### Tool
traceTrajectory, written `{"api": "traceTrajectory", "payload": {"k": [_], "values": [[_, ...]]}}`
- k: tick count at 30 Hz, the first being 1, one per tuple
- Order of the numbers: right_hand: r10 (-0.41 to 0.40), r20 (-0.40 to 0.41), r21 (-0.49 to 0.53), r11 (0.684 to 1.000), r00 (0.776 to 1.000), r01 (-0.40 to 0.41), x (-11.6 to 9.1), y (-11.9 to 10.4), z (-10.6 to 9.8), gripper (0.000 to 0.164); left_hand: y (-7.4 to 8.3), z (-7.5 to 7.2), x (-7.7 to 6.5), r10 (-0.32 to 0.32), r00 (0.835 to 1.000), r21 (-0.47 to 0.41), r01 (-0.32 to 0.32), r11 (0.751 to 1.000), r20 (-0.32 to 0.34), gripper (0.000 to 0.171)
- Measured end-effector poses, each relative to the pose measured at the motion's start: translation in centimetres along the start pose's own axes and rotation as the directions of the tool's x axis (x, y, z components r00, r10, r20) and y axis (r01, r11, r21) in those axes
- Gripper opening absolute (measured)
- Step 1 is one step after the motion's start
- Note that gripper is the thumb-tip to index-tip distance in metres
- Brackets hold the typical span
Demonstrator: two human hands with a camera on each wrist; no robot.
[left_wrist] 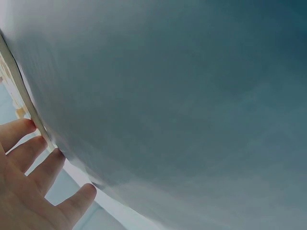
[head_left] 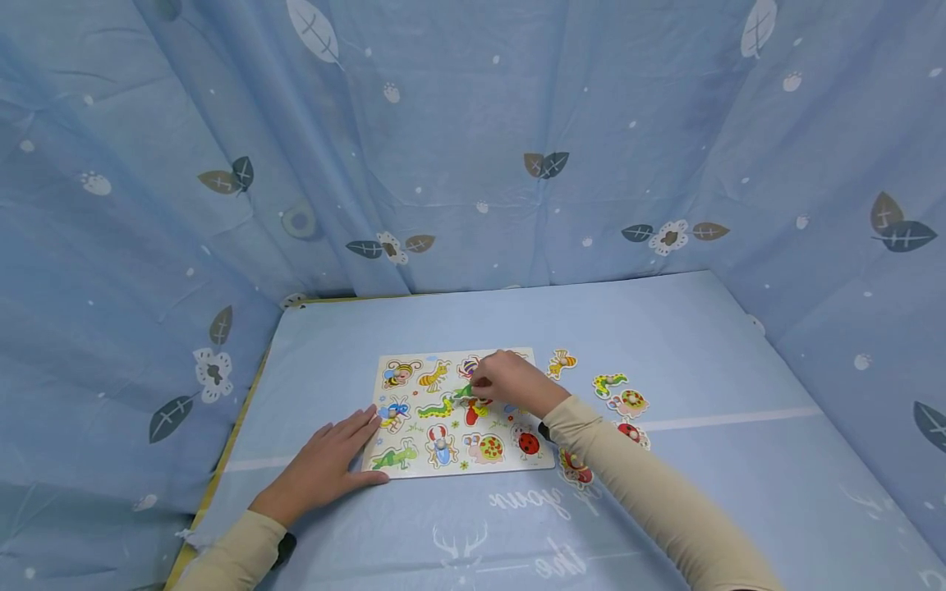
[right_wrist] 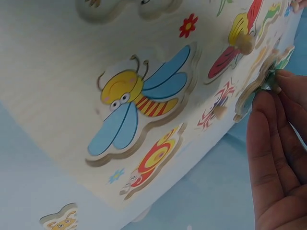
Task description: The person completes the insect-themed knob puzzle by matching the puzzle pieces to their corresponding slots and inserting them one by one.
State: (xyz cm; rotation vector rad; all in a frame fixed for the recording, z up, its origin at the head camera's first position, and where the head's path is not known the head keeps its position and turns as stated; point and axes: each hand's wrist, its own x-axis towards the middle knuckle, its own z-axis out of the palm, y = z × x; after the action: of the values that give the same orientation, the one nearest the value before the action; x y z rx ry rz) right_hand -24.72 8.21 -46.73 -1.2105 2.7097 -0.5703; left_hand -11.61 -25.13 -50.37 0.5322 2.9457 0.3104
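A white puzzle board point(head_left: 543, 460) printed with colourful insects lies on the table. At its left edge rests my left hand point(head_left: 325, 464), fingers straight and spread; in the left wrist view the fingertips touch the board's side point(left_wrist: 21, 84). My right hand point(head_left: 513, 382) is over the board's upper middle and pinches a green puzzle piece point(right_wrist: 261, 79) between thumb and fingers. That piece is tilted, and its full picture is hidden by the fingers. Near it in the right wrist view are a spider point(right_wrist: 220, 103) and a butterfly point(right_wrist: 242, 40), each with a wooden knob.
Loose puzzle pieces lie right of the board: a bee-like insect point(head_left: 562, 364), a caterpillar point(head_left: 609, 384), a snail point(head_left: 630, 402), a ladybird point(head_left: 632, 434) and a red piece point(head_left: 576, 469) beside the right forearm. A blue patterned curtain point(head_left: 473, 148) hangs behind the table point(head_left: 665, 328).
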Motion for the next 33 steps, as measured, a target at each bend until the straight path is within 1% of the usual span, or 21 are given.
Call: {"api": "traceTrajectory", "payload": {"k": [6,12,24,28,33], "values": [[-0.01,0.005,-0.001,1.0,1.0,0.01,0.4,-0.9,0.4,0.021,0.1,-0.1,0.0,0.002,1.0,-0.003,-0.002,1.0,-0.003,0.105],[-0.028,0.004,-0.027,0.999,1.0,0.028,0.8,-1.7,0.9,0.022,0.0,-0.1,0.0,-0.001,1.0,-0.004,0.001,1.0,0.001,0.106],[-0.066,0.029,-0.1,0.993,0.997,0.068,1.8,-3.4,1.8,0.018,0.0,0.0,0.0,-0.001,1.0,-0.012,0.001,1.0,0.003,0.107],[-0.062,0.042,-0.087,0.994,0.997,0.066,2.0,-3.9,2.0,0.014,0.0,0.0,0.0,-0.002,1.0,-0.011,0.002,1.0,0.003,0.107],[-0.065,0.05,-0.045,0.997,0.997,0.067,2.1,-4.6,2.1,0.014,0.0,0.0,0.0,-0.002,1.0,-0.003,0.002,1.0,0.003,0.108]]}}
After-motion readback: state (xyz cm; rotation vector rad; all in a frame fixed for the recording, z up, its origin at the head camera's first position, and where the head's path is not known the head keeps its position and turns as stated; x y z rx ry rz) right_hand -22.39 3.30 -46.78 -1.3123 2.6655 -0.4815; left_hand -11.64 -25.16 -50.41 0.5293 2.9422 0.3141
